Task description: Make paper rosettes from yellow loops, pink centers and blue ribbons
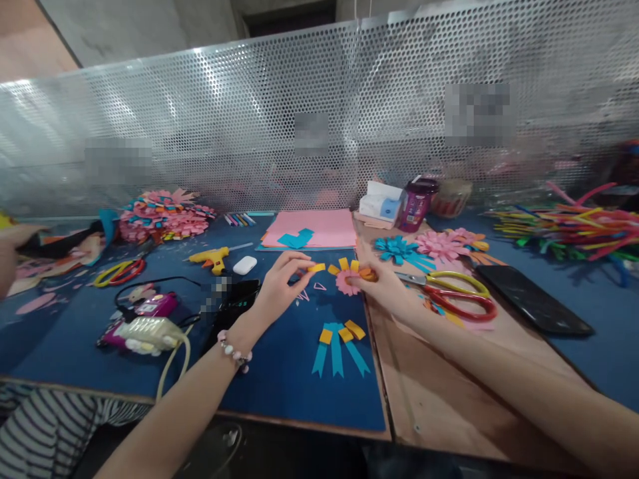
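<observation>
My left hand [287, 283] pinches a small yellow-orange paper strip [316, 268] between thumb and fingertips. To its right, my right hand [382, 285] grips the edge of a pink paper disc with yellow paper loops around it, a paper flower [346, 282]. A gap separates the strip from the flower. Below on the blue mat lie blue notched paper ribbons [337, 352] with several yellow strips [345, 334] at their upper ends. Small pink paper outlines [319, 287] rest between the hands. Red-and-yellow scissors [462, 293] lie beside my right wrist.
Pink paper sheets [309, 226] lie behind my hands. A yellow glue gun [212, 258], white case [244, 266] and power strip [152, 334] are at left; finished paper flowers [442, 246], a phone [534, 299] and a purple cup [418, 205] at right. Another person's hand [14, 249] shows far left.
</observation>
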A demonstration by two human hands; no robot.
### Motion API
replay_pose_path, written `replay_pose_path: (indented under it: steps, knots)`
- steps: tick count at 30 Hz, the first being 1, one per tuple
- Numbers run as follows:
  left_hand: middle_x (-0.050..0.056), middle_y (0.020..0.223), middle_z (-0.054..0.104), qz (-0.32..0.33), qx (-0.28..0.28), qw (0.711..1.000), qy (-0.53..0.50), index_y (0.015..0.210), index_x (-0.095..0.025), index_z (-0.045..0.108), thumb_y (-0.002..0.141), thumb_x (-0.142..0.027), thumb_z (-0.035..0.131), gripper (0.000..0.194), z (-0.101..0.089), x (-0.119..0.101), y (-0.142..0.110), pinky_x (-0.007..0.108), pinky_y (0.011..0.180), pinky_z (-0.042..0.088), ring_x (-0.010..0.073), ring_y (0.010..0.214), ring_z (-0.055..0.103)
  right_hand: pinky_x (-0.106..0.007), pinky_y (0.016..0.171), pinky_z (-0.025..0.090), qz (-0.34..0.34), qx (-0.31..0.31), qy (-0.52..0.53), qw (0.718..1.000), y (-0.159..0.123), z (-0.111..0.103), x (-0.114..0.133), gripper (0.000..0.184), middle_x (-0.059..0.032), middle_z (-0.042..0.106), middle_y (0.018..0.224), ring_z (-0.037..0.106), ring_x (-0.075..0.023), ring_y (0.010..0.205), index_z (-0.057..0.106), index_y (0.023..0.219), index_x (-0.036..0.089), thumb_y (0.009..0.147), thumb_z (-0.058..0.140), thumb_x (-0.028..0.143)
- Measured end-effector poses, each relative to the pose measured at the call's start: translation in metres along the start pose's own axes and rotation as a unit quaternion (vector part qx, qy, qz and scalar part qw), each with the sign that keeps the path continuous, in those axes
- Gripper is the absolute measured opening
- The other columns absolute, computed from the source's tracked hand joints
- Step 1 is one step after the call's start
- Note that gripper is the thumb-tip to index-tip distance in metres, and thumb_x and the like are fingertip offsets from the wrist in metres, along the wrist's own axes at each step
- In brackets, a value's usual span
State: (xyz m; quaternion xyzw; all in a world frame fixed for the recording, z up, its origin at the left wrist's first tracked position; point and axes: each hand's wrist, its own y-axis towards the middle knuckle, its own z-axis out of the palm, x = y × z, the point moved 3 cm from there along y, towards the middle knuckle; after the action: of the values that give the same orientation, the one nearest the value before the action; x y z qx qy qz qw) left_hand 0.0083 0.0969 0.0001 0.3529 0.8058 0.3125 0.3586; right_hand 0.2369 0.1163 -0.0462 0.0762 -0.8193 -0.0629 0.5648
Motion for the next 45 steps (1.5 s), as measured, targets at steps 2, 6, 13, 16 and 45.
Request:
replay_pose_path:
  steps: [2,6,13,16,45]
  knots:
    - [0.007,0.101,0.058,-0.011,0.002,1.0,-0.007,0.099,-0.018,0.062,0.088,-0.019,0.056,0.012,0.001,0.001,-0.001,0.029,0.075,0.057,0.0154,0.094,0.06,-0.031,0.069,0.044,-0.003,-0.025,0.057,0.998,-0.002,-0.002,0.0,0.036,-0.0008,0.062,0.078,0.058,-0.0192,0.076,0.056,0.085,0.019,0.069,0.068,0.048]
    - [0.005,0.096,0.06,-0.01,0.017,1.0,-0.01,0.101,-0.019,0.062,0.088,-0.02,0.057,0.014,0.004,0.001,-0.003,0.029,0.076,0.057,0.0142,0.09,0.061,-0.031,0.071,0.045,-0.007,-0.054,0.117,0.992,-0.005,0.001,-0.003,0.037,-0.0028,0.064,0.085,0.059,-0.0198,0.08,0.059,0.09,0.019,0.072,0.067,0.05]
    - [0.003,0.095,0.062,-0.014,0.06,0.998,-0.029,0.103,-0.019,0.058,0.087,-0.021,0.058,0.015,0.013,0.0,-0.007,0.03,0.08,0.057,0.0124,0.083,0.064,-0.031,0.072,0.047,-0.015,-0.053,0.164,0.985,-0.014,0.011,0.0,0.037,-0.0029,0.066,0.088,0.061,-0.0204,0.082,0.059,0.091,0.021,0.072,0.068,0.052]
    - [0.004,0.096,0.062,-0.008,0.075,0.997,-0.021,0.103,-0.02,0.057,0.088,-0.024,0.057,0.016,0.015,0.0,-0.008,0.031,0.081,0.057,0.0137,0.085,0.064,-0.032,0.073,0.047,-0.007,-0.038,0.172,0.984,-0.018,0.015,0.006,0.036,-0.0033,0.066,0.086,0.061,-0.0203,0.081,0.059,0.088,0.02,0.072,0.068,0.051]
    - [0.003,0.097,0.065,0.069,0.089,0.993,0.023,0.104,-0.021,0.057,0.087,-0.013,0.056,0.019,0.013,-0.009,-0.006,0.028,0.079,0.054,0.0138,0.091,0.062,-0.03,0.067,0.043,0.009,-0.027,0.199,0.98,-0.022,0.017,0.012,0.033,-0.001,0.061,0.078,0.057,-0.0176,0.074,0.057,0.081,0.02,0.069,0.072,0.046]
